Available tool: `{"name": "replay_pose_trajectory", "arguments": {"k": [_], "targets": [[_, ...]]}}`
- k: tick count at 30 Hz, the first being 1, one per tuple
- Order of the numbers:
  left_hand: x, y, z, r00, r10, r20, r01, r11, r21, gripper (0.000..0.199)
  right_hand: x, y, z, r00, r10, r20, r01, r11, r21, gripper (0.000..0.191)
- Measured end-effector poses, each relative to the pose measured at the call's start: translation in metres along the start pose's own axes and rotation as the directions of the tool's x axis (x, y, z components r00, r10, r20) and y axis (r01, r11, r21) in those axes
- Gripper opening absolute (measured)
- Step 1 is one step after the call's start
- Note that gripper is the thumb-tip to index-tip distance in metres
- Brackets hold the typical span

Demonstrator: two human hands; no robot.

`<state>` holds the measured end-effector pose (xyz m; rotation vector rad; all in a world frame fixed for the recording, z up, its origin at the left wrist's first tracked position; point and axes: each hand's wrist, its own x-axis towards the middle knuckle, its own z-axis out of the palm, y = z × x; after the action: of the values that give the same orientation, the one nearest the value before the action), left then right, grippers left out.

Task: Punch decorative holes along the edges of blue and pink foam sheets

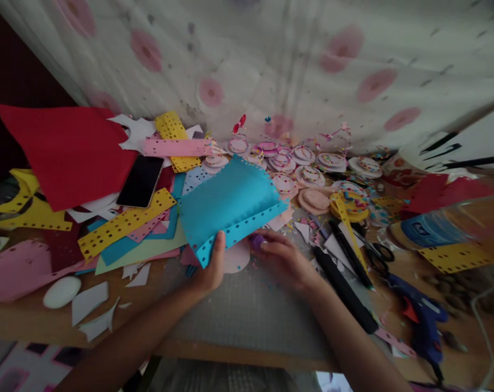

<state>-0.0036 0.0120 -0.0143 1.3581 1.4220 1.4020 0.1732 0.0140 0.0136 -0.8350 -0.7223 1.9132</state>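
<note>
A bright blue sheet of craft paper (230, 201) is tilted up over the grey cutting mat (247, 310), small punched holes running along its edges. My left hand (212, 267) grips its lower edge, the thumb on the front side. Below the sheet's right part, my right hand (285, 258) is closed around a small purple hole punch (256, 241), partly hidden by the fingers. The punch is close to the blue edge; whether it touches cannot be made out. Under the sheet, a pale pink paper piece (236, 257) lies on the mat.
Layered paper discs with curled strips (281, 160) crowd the back. At left are red paper (67, 152), a phone (140, 181), yellow punched strips (126, 224) and a white oval object (62, 292). Scissors (379, 256), a black cutter (345, 291), a blue glue gun (420, 310) and a bottle (446, 223) are right.
</note>
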Motion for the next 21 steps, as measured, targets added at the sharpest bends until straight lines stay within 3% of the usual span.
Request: {"name": "replay_pose_trajectory", "arguments": {"k": [4,7,13,17,21], "targets": [[0.002,-0.004,-0.002,0.997,-0.025,0.069,0.030,0.997,-0.067,0.047,0.002,-0.015,-0.010,0.991,-0.014,-0.132,0.023,0.998,0.064,0.015],[0.003,0.000,-0.003,0.999,-0.037,0.030,0.039,0.998,-0.058,0.046,0.003,-0.020,-0.014,0.973,-0.048,-0.227,0.054,0.998,0.017,0.012],[0.006,0.011,-0.001,0.994,-0.097,-0.040,0.096,0.995,-0.023,0.052,0.004,-0.016,-0.016,0.971,-0.048,-0.234,0.026,0.995,-0.098,0.019],[0.002,0.004,-0.006,0.998,-0.062,0.012,0.062,0.998,-0.017,0.050,0.003,-0.015,-0.016,0.967,-0.072,-0.245,0.036,0.988,-0.148,0.021],[-0.010,-0.016,-0.028,0.994,-0.012,0.106,0.007,0.999,0.047,0.062,0.004,-0.013,-0.017,0.956,-0.108,-0.273,0.052,0.977,-0.205,0.022]]}}
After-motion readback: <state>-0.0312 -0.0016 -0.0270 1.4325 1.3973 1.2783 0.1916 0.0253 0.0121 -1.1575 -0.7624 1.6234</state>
